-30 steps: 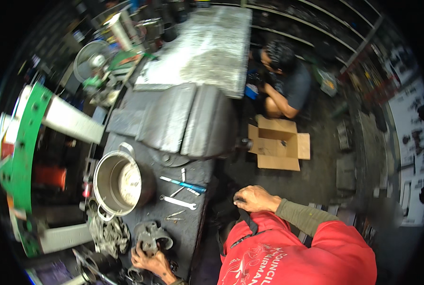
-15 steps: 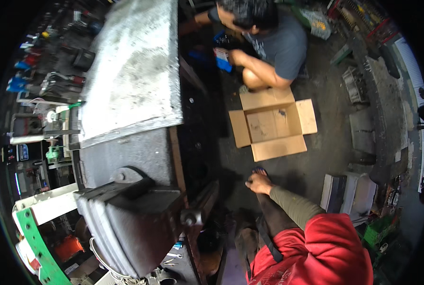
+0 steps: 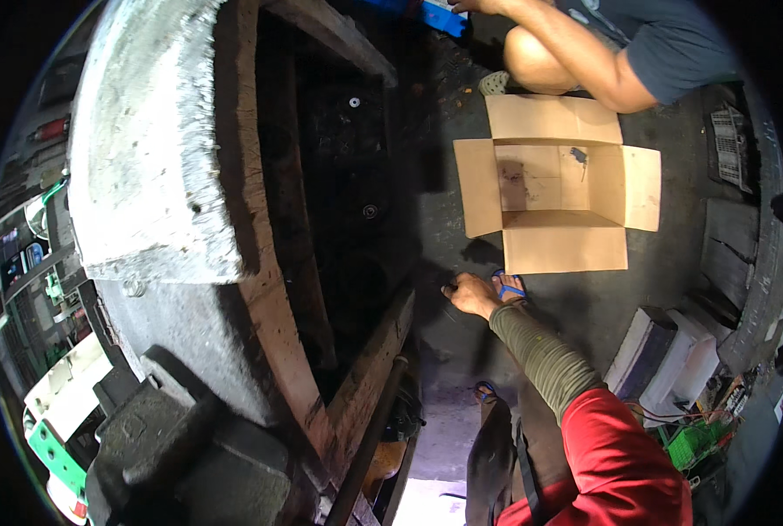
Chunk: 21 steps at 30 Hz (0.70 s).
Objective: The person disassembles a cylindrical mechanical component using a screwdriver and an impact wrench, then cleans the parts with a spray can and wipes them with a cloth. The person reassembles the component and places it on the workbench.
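Observation:
My right hand (image 3: 470, 295) hangs low over the floor with its fingers curled closed. At the fingertips a small dark spot shows; whether it is a held thing I cannot make out. My left hand is out of view. Just beyond my right hand and foot stands a cardboard box (image 3: 565, 252), its flaps folded outward. Inside it lies a small dark thing (image 3: 578, 156), too small to name. Behind the box a person (image 3: 576, 53) crouches with one arm reaching to a blue object (image 3: 442, 17) at the top edge.
A heavy metal-topped bench (image 3: 155, 175) fills the left, with a dark vise (image 3: 190, 447) at its near corner. Under it, a frame beam (image 3: 370, 377) borders a dark space with small round parts. On the right stand pale blocks (image 3: 663, 355) and a green basket (image 3: 697, 443).
My view has moved closer to the bench edge and box; the box now sits further right and larger. The crouching person has slid toward the upper right. My right hand stays closed.

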### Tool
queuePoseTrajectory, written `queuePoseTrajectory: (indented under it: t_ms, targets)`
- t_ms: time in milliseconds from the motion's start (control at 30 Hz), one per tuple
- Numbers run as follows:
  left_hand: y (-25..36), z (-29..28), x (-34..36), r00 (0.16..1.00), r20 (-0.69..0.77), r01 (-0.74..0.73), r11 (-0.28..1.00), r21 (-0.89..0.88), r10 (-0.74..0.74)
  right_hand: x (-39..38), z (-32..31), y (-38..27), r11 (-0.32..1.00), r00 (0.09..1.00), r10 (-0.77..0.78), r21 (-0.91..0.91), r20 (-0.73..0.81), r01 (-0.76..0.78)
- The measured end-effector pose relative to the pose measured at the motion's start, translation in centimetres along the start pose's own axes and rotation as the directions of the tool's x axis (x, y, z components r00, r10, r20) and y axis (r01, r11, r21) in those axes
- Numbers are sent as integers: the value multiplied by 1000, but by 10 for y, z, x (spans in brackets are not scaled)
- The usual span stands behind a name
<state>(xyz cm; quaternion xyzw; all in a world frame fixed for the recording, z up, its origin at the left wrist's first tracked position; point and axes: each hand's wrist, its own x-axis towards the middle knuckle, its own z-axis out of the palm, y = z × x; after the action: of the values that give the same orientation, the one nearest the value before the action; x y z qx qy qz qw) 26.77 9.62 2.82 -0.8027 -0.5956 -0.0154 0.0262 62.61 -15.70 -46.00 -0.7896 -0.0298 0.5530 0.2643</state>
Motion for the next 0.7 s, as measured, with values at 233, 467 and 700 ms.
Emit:
queuePoseTrajectory:
  t_ms: [233, 467, 700]
  targets:
    - [17, 36, 26, 1000, -18, -23, 999, 41, 24, 90, 57, -19, 983, 989, -135, 117, -55, 141]
    - [39, 75, 55, 997, -61, -35, 997, 67, 39, 244, 86, -124, 908, 914, -405, -112, 8, 403]
    - [52, 100, 73, 997, -66, -39, 992, 123, 47, 326, 146, -161, 845, 902, -410, -314, 139, 432]
